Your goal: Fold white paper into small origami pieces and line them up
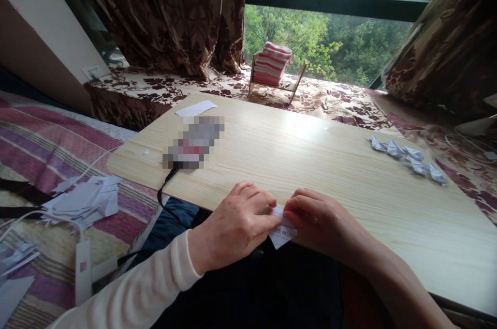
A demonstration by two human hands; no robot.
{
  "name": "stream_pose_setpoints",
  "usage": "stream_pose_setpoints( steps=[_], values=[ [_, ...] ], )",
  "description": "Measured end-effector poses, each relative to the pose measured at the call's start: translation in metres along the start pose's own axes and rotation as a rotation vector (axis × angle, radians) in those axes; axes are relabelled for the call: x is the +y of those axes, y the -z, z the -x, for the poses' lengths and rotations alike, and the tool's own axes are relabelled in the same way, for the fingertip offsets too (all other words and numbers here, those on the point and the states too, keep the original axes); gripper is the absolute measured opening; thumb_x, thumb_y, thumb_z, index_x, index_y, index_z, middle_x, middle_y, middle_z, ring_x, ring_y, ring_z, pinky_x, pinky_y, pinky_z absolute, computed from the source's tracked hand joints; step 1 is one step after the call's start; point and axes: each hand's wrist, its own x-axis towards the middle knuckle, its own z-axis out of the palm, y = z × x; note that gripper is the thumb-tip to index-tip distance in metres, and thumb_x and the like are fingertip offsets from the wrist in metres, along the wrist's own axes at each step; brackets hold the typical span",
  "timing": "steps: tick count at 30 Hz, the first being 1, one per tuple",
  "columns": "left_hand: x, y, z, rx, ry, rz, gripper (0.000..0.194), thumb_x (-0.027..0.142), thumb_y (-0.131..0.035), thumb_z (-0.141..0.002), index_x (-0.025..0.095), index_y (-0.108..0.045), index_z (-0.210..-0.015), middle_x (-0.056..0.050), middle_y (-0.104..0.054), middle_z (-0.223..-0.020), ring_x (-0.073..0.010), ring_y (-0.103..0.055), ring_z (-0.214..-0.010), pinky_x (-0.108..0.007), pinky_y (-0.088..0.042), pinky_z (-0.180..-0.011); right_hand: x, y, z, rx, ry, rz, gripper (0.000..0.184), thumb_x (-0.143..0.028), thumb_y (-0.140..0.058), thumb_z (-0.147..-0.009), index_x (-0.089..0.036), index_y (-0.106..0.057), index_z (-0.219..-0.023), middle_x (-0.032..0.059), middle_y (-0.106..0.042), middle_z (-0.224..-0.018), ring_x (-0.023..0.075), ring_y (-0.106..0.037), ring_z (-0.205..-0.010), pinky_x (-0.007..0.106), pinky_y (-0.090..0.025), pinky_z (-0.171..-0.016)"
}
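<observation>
A small folded piece of white paper with a line of writing on it is held at the near edge of the wooden table. My left hand, in a cream sleeve, pinches its left side between thumb and fingers. My right hand grips the right side, its fingers curled and partly hidden. The paper's lower end comes to a point below my fingers. Toward the table's right end lie several folded white paper pieces in a loose cluster.
A blurred-out flat object with a black cord lies left on the table, near a white paper strip. Loose papers and a white power strip rest on the striped bed. Behind stands a small rack holding folded striped cloths.
</observation>
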Motion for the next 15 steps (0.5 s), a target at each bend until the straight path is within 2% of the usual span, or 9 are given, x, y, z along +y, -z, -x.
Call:
stream_pose_setpoints(
  steps=[4, 15],
  values=[
    [0.0012, -0.0014, 0.0007, 0.019, -0.008, 0.014, 0.021, 0.015, -0.047, -0.091, 0.018, -0.067, -0.097, -0.005, -0.065, -0.097, -0.0176, -0.054, -0.096, -0.039, -0.035, -0.1, 0.0015, -0.0025, -0.0017, 0.007, 0.014, 0.005, 0.015, -0.015, -0.052, -0.089, -0.017, -0.059, -0.076, 0.0016, -0.058, -0.073, 0.0131, -0.053, -0.068, 0.024, -0.04, -0.061],
    [0.0022, 0.0013, -0.0003, -0.036, 0.012, 0.005, 0.021, 0.017, -0.046, -0.092, 0.019, -0.066, -0.098, -0.002, -0.066, -0.097, -0.0168, -0.056, -0.096, -0.041, -0.033, -0.102, 0.0004, -0.0036, -0.0016, 0.016, -0.014, 0.031, 0.014, -0.018, -0.053, -0.089, -0.018, -0.06, -0.078, 0.0012, -0.058, -0.073, 0.0132, -0.053, -0.068, 0.025, -0.04, -0.061]
  ],
)
